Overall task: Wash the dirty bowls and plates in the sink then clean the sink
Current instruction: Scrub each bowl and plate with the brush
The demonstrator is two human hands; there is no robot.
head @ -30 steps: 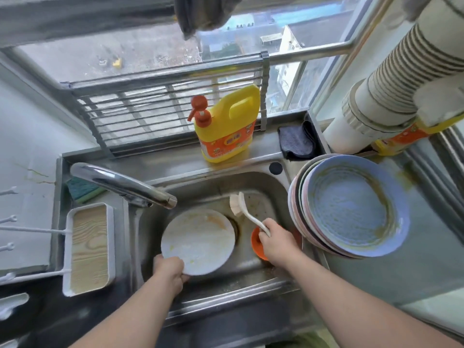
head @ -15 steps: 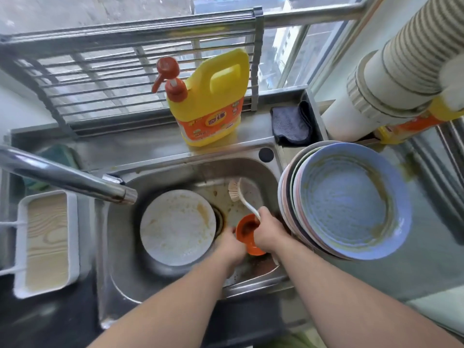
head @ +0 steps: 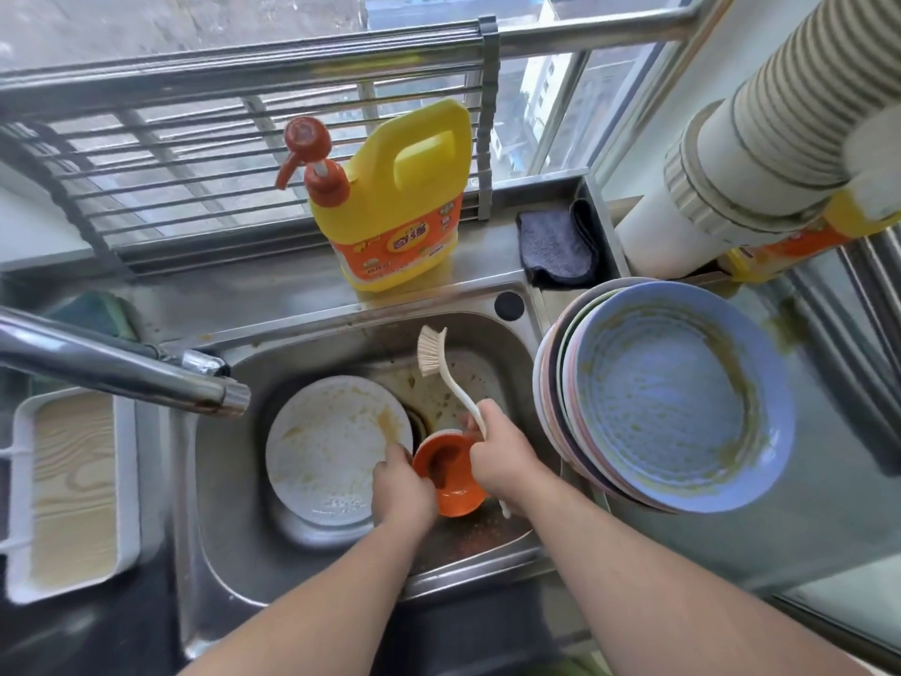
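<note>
In the steel sink (head: 229, 519) a dirty white plate (head: 326, 451) lies flat on the left. My left hand (head: 402, 485) grips the rim of a small orange bowl (head: 451, 475) at the sink's middle. My right hand (head: 504, 453) is closed around the white handle of a dish brush (head: 441, 365), its bristle head pointing away over the stained sink floor. A stack of dirty plates, blue one on top (head: 677, 407), leans at the sink's right edge.
A yellow detergent jug (head: 395, 207) with a red pump stands behind the sink. The tap (head: 117, 373) reaches in from the left. A white tray (head: 73, 490) sits at left, a dark cloth (head: 556, 246) at back right, a ribbed duct (head: 760, 139) above right.
My left hand let go of the white plate, which now lies flat, and moved right to take the orange bowl. My right hand kept the brush and lifted slightly. The view tilted down.
</note>
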